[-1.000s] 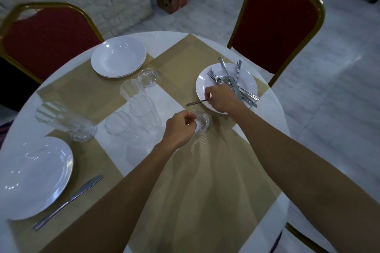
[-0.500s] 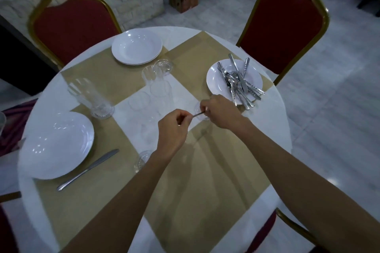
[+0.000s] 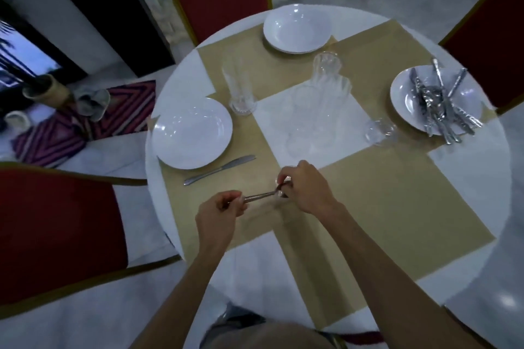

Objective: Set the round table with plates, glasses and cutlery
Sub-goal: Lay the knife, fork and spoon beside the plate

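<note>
We hold one spoon (image 3: 262, 195) level between both hands above the near placemat (image 3: 382, 207): our left hand (image 3: 219, 211) pinches its handle, our right hand (image 3: 304, 188) pinches its bowl. Bare mat lies to the right; the knife (image 3: 219, 169) and plate (image 3: 192, 133) sit left, near the table (image 3: 467, 269) edge.
</note>
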### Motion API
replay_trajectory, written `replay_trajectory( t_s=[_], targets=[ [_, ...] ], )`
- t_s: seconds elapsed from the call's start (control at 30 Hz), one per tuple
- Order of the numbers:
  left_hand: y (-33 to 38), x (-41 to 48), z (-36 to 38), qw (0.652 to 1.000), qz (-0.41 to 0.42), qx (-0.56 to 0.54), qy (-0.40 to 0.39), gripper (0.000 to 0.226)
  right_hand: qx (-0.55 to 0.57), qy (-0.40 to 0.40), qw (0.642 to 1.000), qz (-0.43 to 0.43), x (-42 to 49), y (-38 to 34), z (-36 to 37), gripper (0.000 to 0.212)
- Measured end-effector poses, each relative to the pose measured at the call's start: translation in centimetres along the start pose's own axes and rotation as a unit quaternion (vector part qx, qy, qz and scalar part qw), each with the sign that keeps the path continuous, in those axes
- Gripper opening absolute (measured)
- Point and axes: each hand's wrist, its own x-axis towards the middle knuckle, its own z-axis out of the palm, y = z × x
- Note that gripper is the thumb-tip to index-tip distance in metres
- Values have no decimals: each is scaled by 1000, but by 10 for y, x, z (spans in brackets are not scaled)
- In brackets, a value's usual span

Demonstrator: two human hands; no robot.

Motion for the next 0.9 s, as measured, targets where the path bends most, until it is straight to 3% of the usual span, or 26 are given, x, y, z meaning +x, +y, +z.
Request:
replay_trajectory(
  t_s=[0.17, 0.3, 0.5, 0.9],
  targets=[
    [-25, 20, -50, 995, -61, -83, -4, 13, 34, -3, 999, 16, 6, -32, 30, 10],
    [-47, 33, -78, 990, -104, -82, -44, 13, 3, -55, 998, 24, 11, -49, 47, 12],
    [-74, 42, -112, 987, -8, 136, -87, 16, -90, -101, 990, 35, 20, -64, 58, 12],
    [-100, 49, -121, 953, 80, 263, -129, 18, -187, -104, 977, 1, 29, -78, 66, 17]
  ],
)
